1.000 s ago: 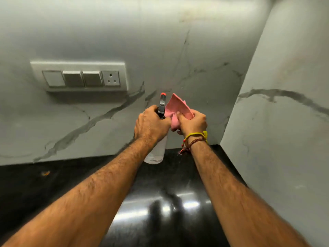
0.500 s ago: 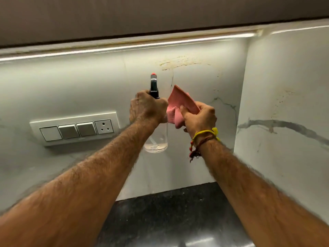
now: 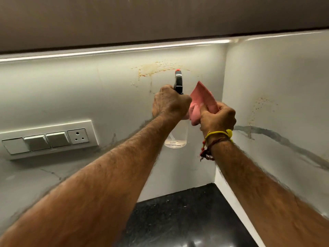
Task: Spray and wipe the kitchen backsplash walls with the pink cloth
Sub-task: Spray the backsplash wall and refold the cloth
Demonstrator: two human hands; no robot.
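Arms reach out ahead of us into the corner of the kitchen, both raised toward the marble backsplash (image 3: 110,97). Our left hand (image 3: 170,103) has its grip curled round the neck of a clear spray bottle (image 3: 177,136), held upright with its dark head and red nozzle tip (image 3: 177,70) close to the back wall. A little liquid sits in the bottom of the bottle. Our right hand (image 3: 218,117) has its grip bunched round the pink cloth (image 3: 203,97), thumb pressed on the fabric, and a pointed corner of the cloth stands up just beside the spray head. The two hands are nearly touching. Around the right wrist we wear a yellow thread (image 3: 219,133) and a reddish beaded cord (image 3: 206,152).

Just above and left of the nozzle, an orange-brown splatter stain (image 3: 154,68) marks the back wall below the lit strip (image 3: 106,52) under the cabinet (image 3: 142,20). A fainter speckled stain (image 3: 261,106) shows on the side wall (image 3: 284,77) to the right. A white switch plate (image 3: 48,139) with three rockers and a socket is mounted on the back wall at left. Below, the black bench (image 3: 187,220) fills the corner.
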